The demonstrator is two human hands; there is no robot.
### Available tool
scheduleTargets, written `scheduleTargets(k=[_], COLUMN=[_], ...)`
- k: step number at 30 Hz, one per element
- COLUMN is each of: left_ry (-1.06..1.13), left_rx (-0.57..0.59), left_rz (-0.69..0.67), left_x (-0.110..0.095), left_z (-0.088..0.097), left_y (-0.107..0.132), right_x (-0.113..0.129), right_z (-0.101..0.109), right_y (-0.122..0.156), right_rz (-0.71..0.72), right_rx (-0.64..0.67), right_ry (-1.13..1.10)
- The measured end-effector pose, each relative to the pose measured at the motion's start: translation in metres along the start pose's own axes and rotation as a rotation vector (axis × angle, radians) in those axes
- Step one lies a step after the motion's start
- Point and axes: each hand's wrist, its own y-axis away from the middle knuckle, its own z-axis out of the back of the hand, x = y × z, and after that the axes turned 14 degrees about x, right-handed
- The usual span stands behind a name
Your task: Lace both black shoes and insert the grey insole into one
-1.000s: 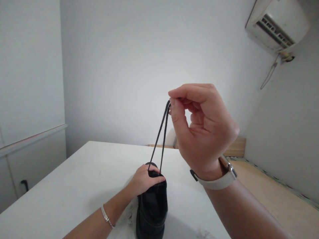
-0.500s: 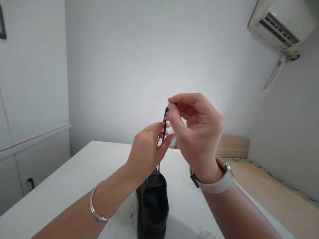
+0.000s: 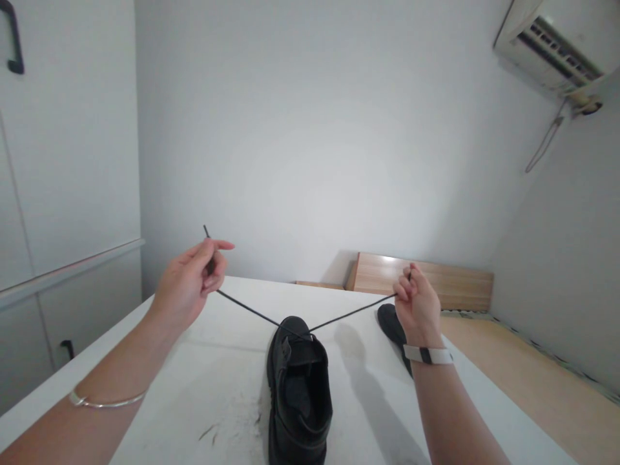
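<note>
A black shoe (image 3: 299,394) sits on the white worktop (image 3: 165,387). The left hand (image 3: 191,284) pinches one end of its black lace (image 3: 252,313). The right hand (image 3: 416,307) pinches the other end. The lace stretches out tight to both sides.

A white rectangular table (image 3: 159,381) with dark scuff marks stands in the middle of the room. Behind the table, a low light wooden board (image 3: 426,279) lies against the plain white wall (image 3: 314,129). Above the table, to the right, hangs a white air conditioner (image 3: 552,39). Left of the table stands a white cabinet (image 3: 62,161) with a black handle (image 3: 14,39).
</note>
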Motion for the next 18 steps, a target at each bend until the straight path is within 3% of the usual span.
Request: scheduleTargets(k=[5,11,13,15,18], left_ry=[0.091,-0.174,-0.238,-0.483,-0.891], left_rx=[-0.179,-0.324,-0.387,-0.369,-0.145], left_rz=[0.114,0.165,0.144,0.129,0.145], left_x=[0.031,0.046,0.047,0.05,0.06], left_z=[0.054,0.085,0.09,0.087,0.066], left_y=[0.013,0.029,0.031,0.035,0.042], right_x=[-0.054,-0.063,-0.062,-0.063,-0.069], right_z=[0.06,0.102,0.105,0.098,0.069], right_y=[0.027,0.034,0.035,0.039,0.052], right_rz=[-0.06,-0.119,-0.146,-0.206,-0.328], right_rx=[-0.06,-0.029,0.005,0.091,0.297], right_ry=[0.147,0.372,0.432,0.466,0.467])
